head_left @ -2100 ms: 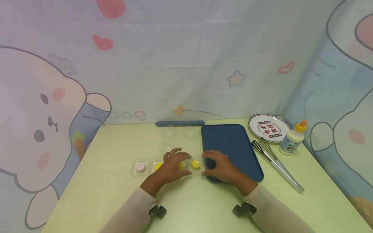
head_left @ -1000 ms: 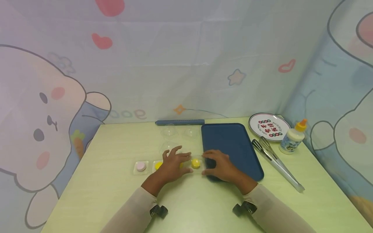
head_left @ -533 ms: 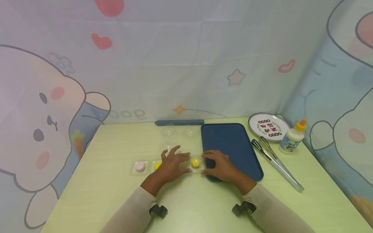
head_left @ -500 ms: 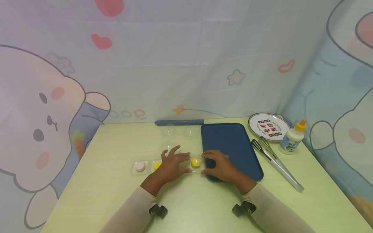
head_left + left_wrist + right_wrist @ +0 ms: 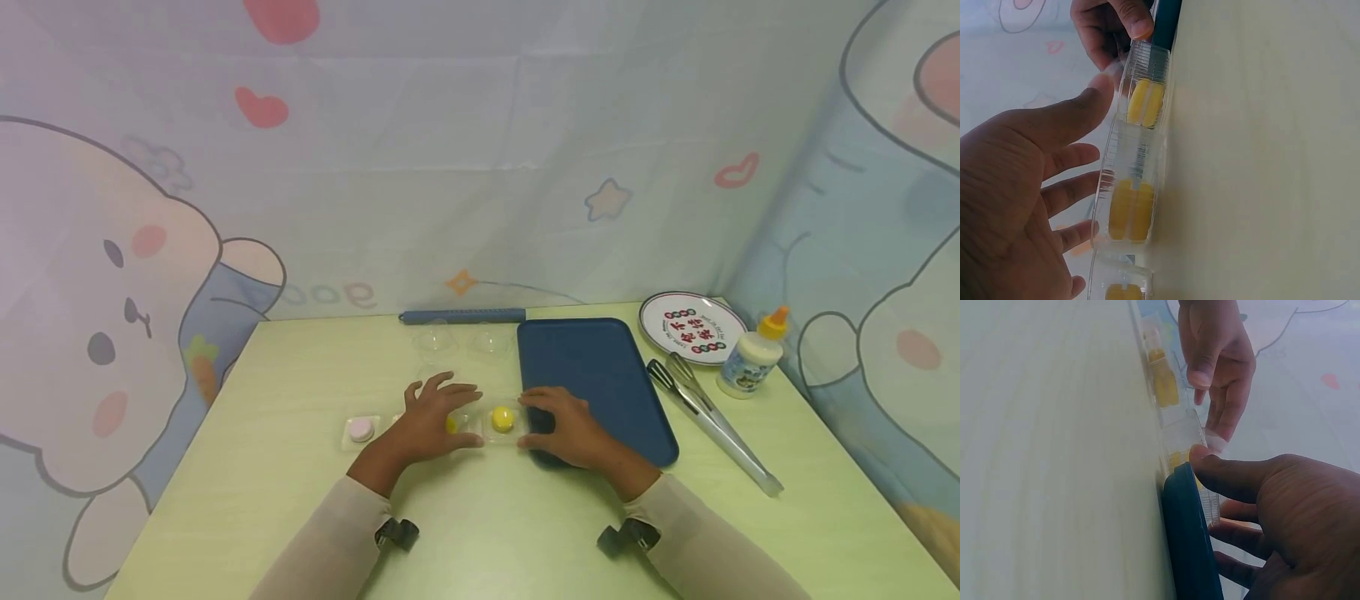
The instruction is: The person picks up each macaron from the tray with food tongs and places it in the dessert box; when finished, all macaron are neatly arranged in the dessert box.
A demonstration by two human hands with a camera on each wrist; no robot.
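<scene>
A row of small clear plastic boxes holding macarons stands in front of me. The rightmost box (image 5: 517,433) has a yellow macaron (image 5: 502,419) in it. My right hand (image 5: 566,427) pinches this box's right side, thumb at the near corner and fingers at the far one. My left hand (image 5: 429,423) is spread over the neighbouring box (image 5: 1125,150), thumb and fingers apart, hiding part of its yellow macaron (image 5: 1130,211). In the left wrist view its thumb tip is close to the rightmost box. A pink macaron (image 5: 362,429) sits in the box at the left end.
Clear domed lids (image 5: 435,340) lie behind the boxes, one mostly hidden by the left hand. A blue tray (image 5: 592,367) is under the right hand. Further right are metal tongs (image 5: 716,425), a printed plate (image 5: 690,321) and a white bottle (image 5: 750,362). A blue-grey rod (image 5: 465,317) lies at the back.
My left hand has moved a little left, away from the rightmost box, and now covers more of the boxes beside it. The right hand has stayed in place.
</scene>
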